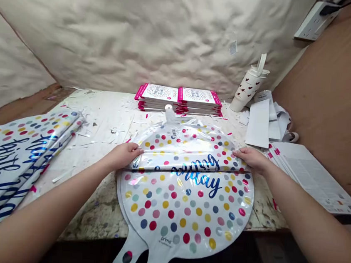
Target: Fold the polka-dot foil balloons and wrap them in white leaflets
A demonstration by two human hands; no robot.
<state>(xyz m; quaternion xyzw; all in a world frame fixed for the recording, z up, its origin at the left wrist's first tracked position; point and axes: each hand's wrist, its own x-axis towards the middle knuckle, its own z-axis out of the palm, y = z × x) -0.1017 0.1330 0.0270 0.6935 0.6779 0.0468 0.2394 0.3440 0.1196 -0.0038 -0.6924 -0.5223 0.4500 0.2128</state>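
Here we go, from the head view: the left hand [123,156] and right hand [252,159] work opposite ends of a polka-dot foil balloon [182,216], fingers [136,147] clamped on its fold, which runs side to side between them! The balloon sits at the near edge of the surface [92,210], its tail [127,256] hanging over, with stacked pink-edged packets [178,100] toward the far edge.

And here's the silver foil balloon [182,216], dotted red, yellow, teal and navy, with blue script; pink-edged packets [179,94] behind, and a white tumbler [247,88] sporting red hearts!
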